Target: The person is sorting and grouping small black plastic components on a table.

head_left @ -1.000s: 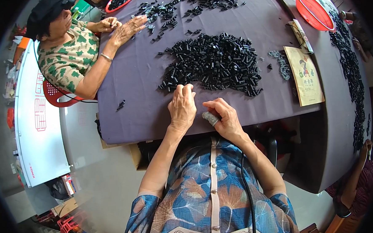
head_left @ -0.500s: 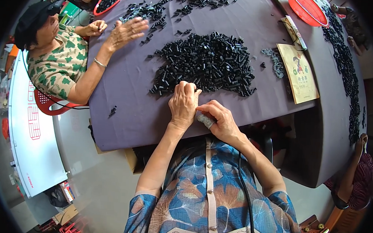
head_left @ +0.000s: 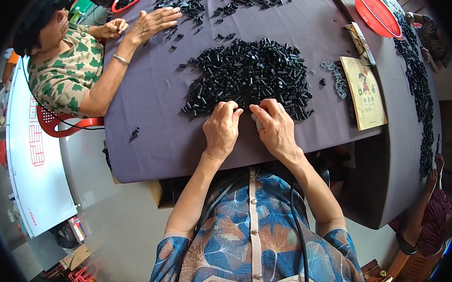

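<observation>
Head view: L hand [head_left: 221, 128] palm down, fingers curled, thumb tip up by index; R hand [head_left: 278, 127] angled in from R, thumb & fingers bunched, grey wrap [head_left: 258, 123] on 1 digit; fingertips of both at near edge of pile, can't tell if either pinches a pc. 1 main pile of blk tubes [head_left: 250, 76] just beyond, too many to count, long axes every which way, pile wider L–R; small loose bunch [head_left: 134, 133] well L, tilted; 2 red baskets [head_left: 375, 16], 1 yellow booklet [head_left: 364, 94] R
</observation>
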`<state>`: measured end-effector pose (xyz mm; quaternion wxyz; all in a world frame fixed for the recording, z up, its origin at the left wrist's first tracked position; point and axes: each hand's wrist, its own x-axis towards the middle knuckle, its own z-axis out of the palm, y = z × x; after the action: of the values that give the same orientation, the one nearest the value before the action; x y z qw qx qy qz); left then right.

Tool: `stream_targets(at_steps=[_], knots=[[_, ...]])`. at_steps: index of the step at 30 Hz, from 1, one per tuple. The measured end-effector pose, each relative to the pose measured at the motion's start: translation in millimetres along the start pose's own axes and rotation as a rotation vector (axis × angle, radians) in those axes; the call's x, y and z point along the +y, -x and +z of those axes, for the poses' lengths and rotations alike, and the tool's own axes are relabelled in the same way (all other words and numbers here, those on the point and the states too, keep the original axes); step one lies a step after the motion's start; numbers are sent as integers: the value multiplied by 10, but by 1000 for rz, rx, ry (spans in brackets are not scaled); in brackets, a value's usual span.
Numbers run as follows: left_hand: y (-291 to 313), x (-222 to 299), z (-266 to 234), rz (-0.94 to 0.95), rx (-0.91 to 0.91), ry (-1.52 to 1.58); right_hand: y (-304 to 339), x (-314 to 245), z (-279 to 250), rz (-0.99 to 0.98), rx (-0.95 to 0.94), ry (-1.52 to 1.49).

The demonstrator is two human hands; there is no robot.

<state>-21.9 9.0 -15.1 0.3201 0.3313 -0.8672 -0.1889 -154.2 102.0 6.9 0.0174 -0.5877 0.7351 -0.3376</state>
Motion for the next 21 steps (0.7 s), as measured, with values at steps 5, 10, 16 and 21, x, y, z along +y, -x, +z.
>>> stream_targets(at_steps=[5, 10, 16, 21], knots=[[-20, 35, -19, 15, -19, -78, -79, 75, 64, -100, -31, -58], [-30, 39, -27, 14, -13, -41, -151, 203, 103, -144, -5, -22], [24, -14, -26, -104, 23, 123, -165, 178, 66, -45, 94, -220], [69, -72, -8, -172, 77, 316, 89, 191, -108, -68, 142, -202]])
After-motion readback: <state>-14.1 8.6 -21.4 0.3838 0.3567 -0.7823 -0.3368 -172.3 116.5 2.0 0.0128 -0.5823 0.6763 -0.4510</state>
